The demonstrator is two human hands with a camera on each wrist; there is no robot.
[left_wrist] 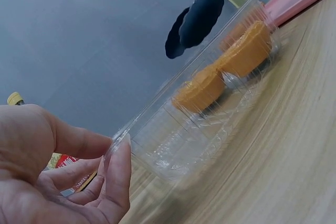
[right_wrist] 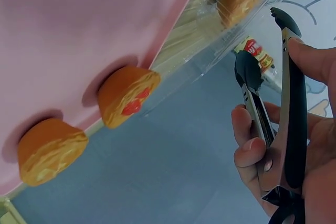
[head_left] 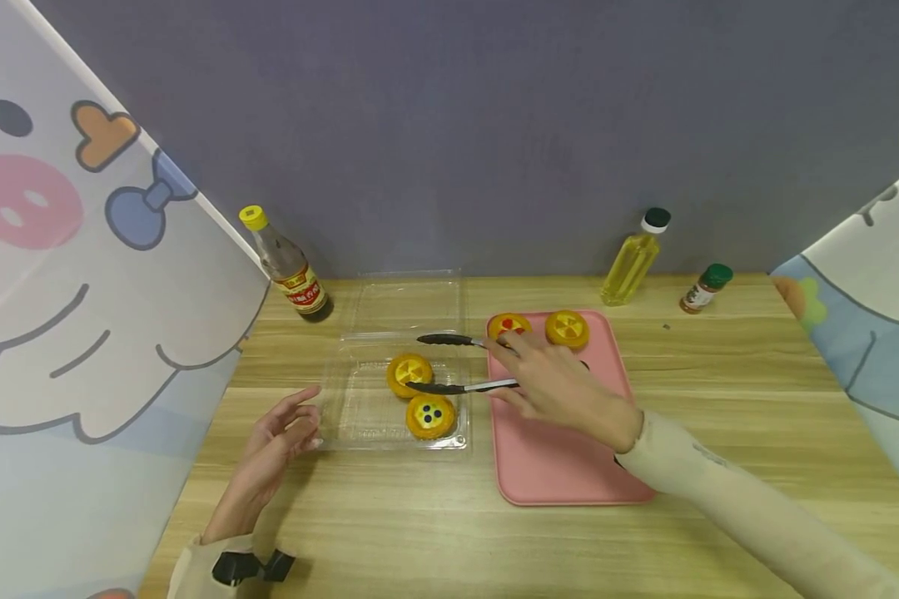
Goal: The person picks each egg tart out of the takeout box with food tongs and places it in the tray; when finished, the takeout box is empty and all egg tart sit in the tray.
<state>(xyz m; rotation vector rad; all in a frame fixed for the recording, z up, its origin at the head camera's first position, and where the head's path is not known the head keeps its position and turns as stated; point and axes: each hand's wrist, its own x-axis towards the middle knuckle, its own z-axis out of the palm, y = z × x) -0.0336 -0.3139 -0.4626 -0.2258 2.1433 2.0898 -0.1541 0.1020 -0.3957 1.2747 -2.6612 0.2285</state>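
My right hand (head_left: 562, 387) grips a pair of black-tipped metal tongs (right_wrist: 294, 119), their arms spread with nothing between the tips. Those tips hover over a clear plastic clamshell box (head_left: 363, 408) whose lid lies back. Inside are two egg tarts: one with yellow wedges (head_left: 408, 366) on top, partly behind a tong arm, and one with dark berries (head_left: 430, 416). At the box's left edge, my left hand (head_left: 280, 437) pinches the rim between thumb and finger, as the left wrist view shows. On the pink tray (head_left: 554, 466) sit a red-topped tart (right_wrist: 128, 95) and a yellow-topped tart (head_left: 567, 329).
Behind the box on the left stands a sauce bottle (head_left: 292, 274) with a yellow cap. An oil bottle (head_left: 633, 262) and a small green-capped jar (head_left: 706, 289) stand beyond the tray on the right. A grey wall (head_left: 449, 141) closes off the table's back.
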